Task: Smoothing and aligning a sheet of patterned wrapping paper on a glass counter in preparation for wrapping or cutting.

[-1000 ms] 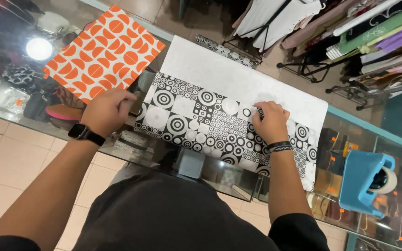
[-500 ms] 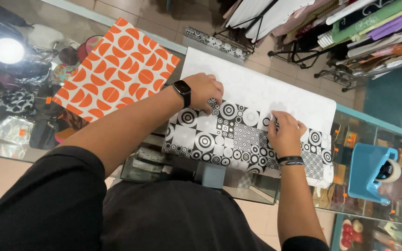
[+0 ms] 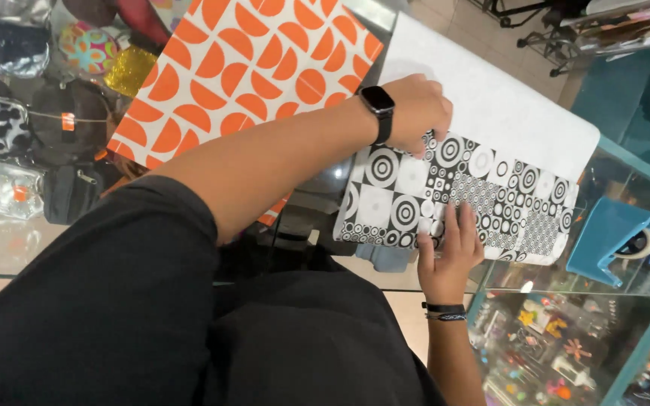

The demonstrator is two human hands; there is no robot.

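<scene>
Wrapping paper (image 3: 483, 188) printed with black-and-white circles, rings and checks lies spread on the glass counter (image 3: 9, 240) in front of us, and we see its plain white back (image 3: 490, 105) turned up on the half farther from us. Where the print meets the white runs a line from near our left hand down toward the right end of the sheet. The sheet's long axis slants from the upper left of the view toward the lower right, its far right end reaching the teal edge of the counter and lying close to a blue tape dispenser (image 3: 607, 237).

Our left hand (image 3: 415, 113), a dark watch (image 3: 379, 113) on its wrist, sits at the upper left part of the sheet, right on the line between print and white. Its fingers are curled down onto the paper; we cannot tell whether they pinch an edge or only press.

Our right hand (image 3: 449, 252), a dark band (image 3: 444, 310) at the wrist, lies flat and open on the printed near edge, fingers spread and pointing away from us, gripping nothing.

Just left of the sheet lies a second sheet (image 3: 250, 75) patterned in orange half-circles on white. Under the glass we make out bags and small trinkets.
</scene>
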